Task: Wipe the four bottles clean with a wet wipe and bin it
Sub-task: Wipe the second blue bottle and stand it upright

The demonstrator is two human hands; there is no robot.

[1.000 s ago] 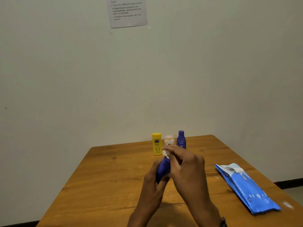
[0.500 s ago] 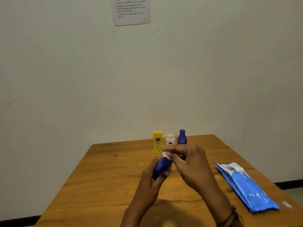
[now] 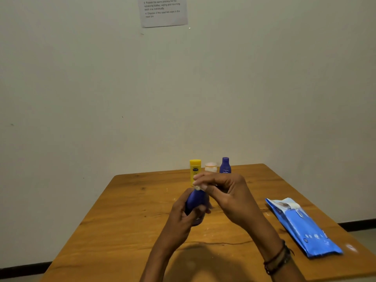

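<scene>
Blue bottle [image 3: 195, 202] sits in our left hand [image 3: 181, 220], as the head view shows, lifted above the table [image 3: 132, 210] near its middle. Our fingers wrap round its lower body, so the narrow top tilts up toward our right hand [image 3: 227, 192]. We judge this hold leaves the top free for cleaning. Our right hand pinches a small wad of wipe [image 3: 198, 187] between thumb and fingertips and presses it on the bottle's top; most of the wipe is hidden by our fingers. The bottle looks dark blue, smooth and rounded, narrowing upward; its label is out of sight, and we cannot tell how clean it is. Three others stand upright in a close row at the far edge: yellow bottle [image 3: 195, 169], pale bottle [image 3: 211, 167] and Nivea bottle [image 3: 225, 165], probably waiting within reach. The pack [image 3: 303, 226] lies flat to the right, well apart from our hands. No bin shows.
</scene>
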